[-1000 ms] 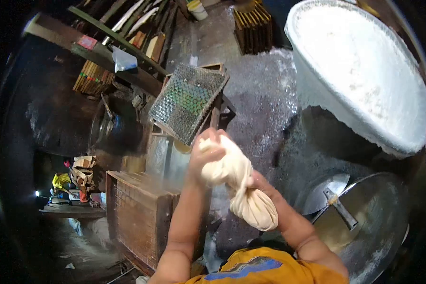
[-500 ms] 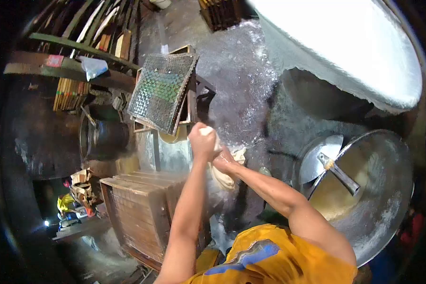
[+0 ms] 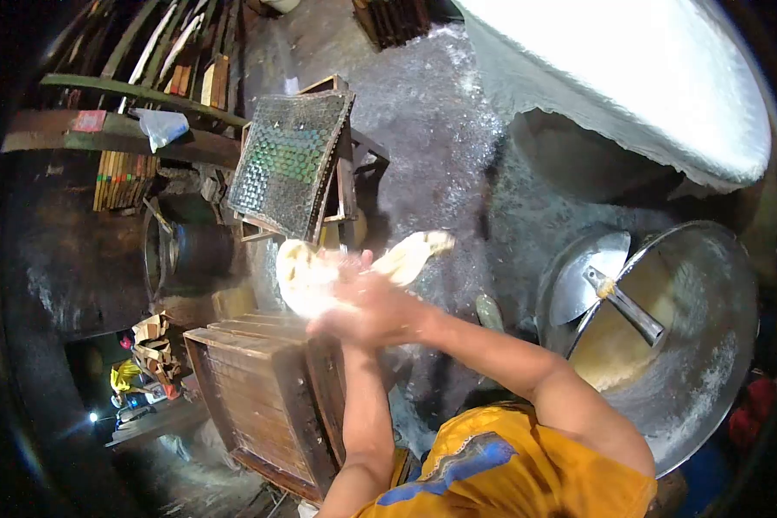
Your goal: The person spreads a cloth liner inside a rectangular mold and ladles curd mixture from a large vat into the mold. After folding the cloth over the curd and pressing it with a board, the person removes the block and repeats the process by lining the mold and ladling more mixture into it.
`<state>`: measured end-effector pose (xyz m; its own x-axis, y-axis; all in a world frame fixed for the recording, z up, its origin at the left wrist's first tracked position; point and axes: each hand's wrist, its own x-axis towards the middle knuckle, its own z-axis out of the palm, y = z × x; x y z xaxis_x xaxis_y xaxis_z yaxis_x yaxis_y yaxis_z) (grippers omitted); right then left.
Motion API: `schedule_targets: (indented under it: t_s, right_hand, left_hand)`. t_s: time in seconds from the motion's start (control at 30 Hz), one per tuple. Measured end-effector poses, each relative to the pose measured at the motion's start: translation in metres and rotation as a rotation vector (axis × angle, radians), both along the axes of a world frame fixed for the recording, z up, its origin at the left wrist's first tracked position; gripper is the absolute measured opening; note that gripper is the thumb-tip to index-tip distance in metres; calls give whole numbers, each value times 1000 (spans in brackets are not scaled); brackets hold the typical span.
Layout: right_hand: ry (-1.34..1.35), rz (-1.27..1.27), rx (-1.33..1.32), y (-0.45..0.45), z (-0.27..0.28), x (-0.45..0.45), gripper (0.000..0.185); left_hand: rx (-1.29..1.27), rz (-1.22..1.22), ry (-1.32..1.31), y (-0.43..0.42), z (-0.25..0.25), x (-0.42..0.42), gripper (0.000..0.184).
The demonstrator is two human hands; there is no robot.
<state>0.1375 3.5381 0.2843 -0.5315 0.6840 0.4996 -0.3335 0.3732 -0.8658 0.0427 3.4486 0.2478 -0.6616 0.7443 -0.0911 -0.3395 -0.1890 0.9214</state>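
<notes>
Under the hands spreads a dark grey floor (image 3: 432, 164), wet-looking and glinting in places, with whitish smears across it. Above it, in mid-air, is the pale bundle (image 3: 298, 274), cream-coloured, soft and smooth, one end a rounded, glaring lump, the other a narrower folded tongue; whether it's cloth or dough I can't tell. The right hand (image 3: 380, 309) and left hand (image 3: 347, 274) overlap at its middle, clenched around it, though blur and overlap hide most of the fingers.

Just beyond, a wire mesh panel (image 3: 289, 160), greenish in its middle, lies tilted over open wooden frames (image 3: 347, 164). Nearer on the left stands a boxy brown stack of wooden trays (image 3: 255, 393), worn at the edges. On the right sits a wide, round metal pan (image 3: 716, 345), scuffed and powdery inside, with something yellowish in it; across its rim is a broad, curved metal blade (image 3: 584, 263) with a tube-like handle. Over at the upper right, a huge vessel (image 3: 544, 82) draped in whitish sheeting shows a dazzling white top.

Rough beams (image 3: 181, 142) cross the upper left, carrying a crumpled plastic bag (image 3: 160, 128). Far off on the left, a person in yellow (image 3: 125, 376) is near brown, papery-looking heaps (image 3: 154, 341).
</notes>
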Motion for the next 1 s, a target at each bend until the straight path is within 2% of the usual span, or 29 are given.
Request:
schedule_targets:
  t_s: [0.03,0.07,0.13,0.17,0.2,0.27,0.33,0.4,0.47,0.5,0.57,0.63,0.67,0.7,0.73,0.77,0.8,0.83,0.87,0.93,0.97,1.0]
  right_hand:
    - [199,99,-86,23,-1,14,39]
    - [119,-112,-77,42,-14,21,32]
    - [-127,-447,-97,79,-35,34,26]
    - [-289,-554,-121,82,-71,28,30]
    - [-400,-427,-222,77,-115,16,42]
    - [-142,155,-900,47,-165,-5,48]
    - [30,747,-1622,18,-146,0,52]
    - [245,1113,-1922,-20,-123,3,47]
    - [416,1100,-1815,-46,-97,22,41]
    - [416,1113,-1702,-61,-102,16,38]
    - [357,913,-1063,-50,-69,15,50]
    - [220,923,-1078,-52,-70,23,61]
    - [52,977,-1230,-53,-71,30,66]
    - [-107,1002,-1320,-55,-71,29,72]
    - [-275,960,-1310,-52,-54,28,69]
    - [-307,739,-1082,-60,-57,24,58]
    - [-2,549,-846,-78,-85,13,59]
    - [-91,495,-730,-77,-99,8,59]
    - [-177,442,-618,-79,-111,6,59]
    - [-348,429,-510,-81,-128,1,58]
    - [-409,412,-469,-80,-127,3,58]
    - [-474,397,-429,-81,-127,9,57]
  left_hand:
    - [398,-194,-160,1,-2,-5,88]
    - [730,-461,-379,1,-4,-11,96]
    - [737,-541,-494,-6,5,-29,114]
    - [762,-591,-556,-7,14,-30,114]
    - [787,-647,-618,-3,28,-28,114]
    - [796,-706,-644,4,34,-28,115]
    - [757,-694,-566,5,32,-33,117]
    - [678,-662,-478,1,31,-38,108]
    - [539,-616,-369,-8,29,-38,100]
    - [451,-595,-311,-13,31,-39,95]
    - [255,-560,-188,-20,32,-41,87]
    - [74,-526,-95,-22,38,-38,78]
    - [-2,-507,-68,-19,42,-33,74]
    - [-65,-427,-80,-18,48,-26,49]
    - [-275,-359,-20,-39,24,-41,47]
    - [-484,-306,19,-60,1,-55,45]
    - [-571,-229,-141,-58,1,-47,44]
    - [-647,-129,-302,-57,3,-37,44]
    - [-638,-70,-376,-64,-22,-43,36]
    - [-626,-104,-305,-55,-30,-31,25]
    - [-620,-101,-360,-53,-30,-27,17]
    - [-571,-139,-367,-55,-32,-26,16]
